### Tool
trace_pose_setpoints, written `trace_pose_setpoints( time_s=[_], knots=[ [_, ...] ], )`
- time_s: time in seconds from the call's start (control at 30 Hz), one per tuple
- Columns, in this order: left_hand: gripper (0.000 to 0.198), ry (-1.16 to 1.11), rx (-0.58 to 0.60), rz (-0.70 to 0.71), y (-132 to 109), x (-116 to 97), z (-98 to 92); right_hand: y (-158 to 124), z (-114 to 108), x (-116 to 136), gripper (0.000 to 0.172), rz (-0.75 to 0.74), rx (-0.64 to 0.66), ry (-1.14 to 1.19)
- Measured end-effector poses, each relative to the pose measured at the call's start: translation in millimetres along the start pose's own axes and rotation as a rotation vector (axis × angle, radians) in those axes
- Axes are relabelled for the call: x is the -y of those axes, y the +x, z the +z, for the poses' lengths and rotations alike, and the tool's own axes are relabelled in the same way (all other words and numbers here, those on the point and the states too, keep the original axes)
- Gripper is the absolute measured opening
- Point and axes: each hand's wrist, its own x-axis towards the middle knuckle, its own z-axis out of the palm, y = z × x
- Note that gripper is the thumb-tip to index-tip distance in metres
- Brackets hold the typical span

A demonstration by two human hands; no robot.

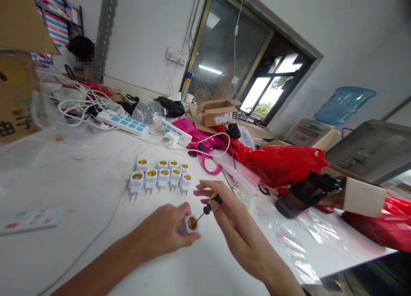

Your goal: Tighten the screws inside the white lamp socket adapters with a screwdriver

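My left hand (170, 229) grips a white plug-in lamp socket (189, 230), its round brass-coloured opening turned up toward me. In my right hand (236, 225) is a small screwdriver (209, 207) with a black and yellow handle, held between thumb and fingers. Its thin shaft slants down to the left, and the tip goes into the socket's opening; what it touches inside is too small to tell. Just beyond my hands, several similar white lamp sockets (164, 174) stand in two rows on the white table (105, 176), the front ones with plug pins toward me.
White power strips (123, 121) and tangled cables lie at the back left. A pink bag (192, 131), a cardboard box (215, 113) and a red plastic bag (282, 163) are behind. At right stands a dark bottle (303, 195) near clear plastic bags (292, 249). A person sits far left.
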Motion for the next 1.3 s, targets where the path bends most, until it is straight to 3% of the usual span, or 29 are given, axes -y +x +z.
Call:
trace_pose_setpoints(
  time_s=[0.17, 0.37, 0.63, 0.9, 0.97, 1.07, 1.2, 1.3],
  knots=[
    [0.037, 0.03, -0.02, 0.013, -0.7, 1.7, 0.5, 0.7, 4.8, -4.2, 0.028, -0.113, -0.064, -0.045],
    [0.039, -0.015, -0.023, 0.016, 0.6, 4.2, 2.5, 2.0, 12.6, 0.2, 0.037, -0.122, -0.153, -0.137],
    [0.038, -0.01, -0.028, 0.008, 0.8, 2.9, 2.5, -17.5, 0.0, 5.0, 0.053, -0.144, -0.083, -0.156],
    [0.038, -0.042, -0.013, -0.009, -0.6, 1.0, 1.7, -19.0, -1.3, 3.7, 0.033, -0.24, -0.191, -0.415],
    [0.038, -0.057, -0.006, -0.011, -0.7, 0.9, 1.0, -13.7, -9.8, 7.3, 0.024, -0.25, -0.102, -0.564],
    [0.038, -0.069, -0.022, -0.002, -0.4, 0.8, -0.1, -2.4, -24.7, 15.5, 0.007, -0.35, 0.193, -0.865],
    [0.037, -0.09, -0.021, 0.005, -1.0, -0.8, -1.9, 11.4, -37.8, 28.5, 0.017, -0.503, 0.452, -1.003],
    [0.037, -0.111, -0.013, 0.005, -2.2, -1.6, -2.6, 20.1, -39.8, 37.2, 0.012, -0.571, 0.588, -1.011]
  ],
)
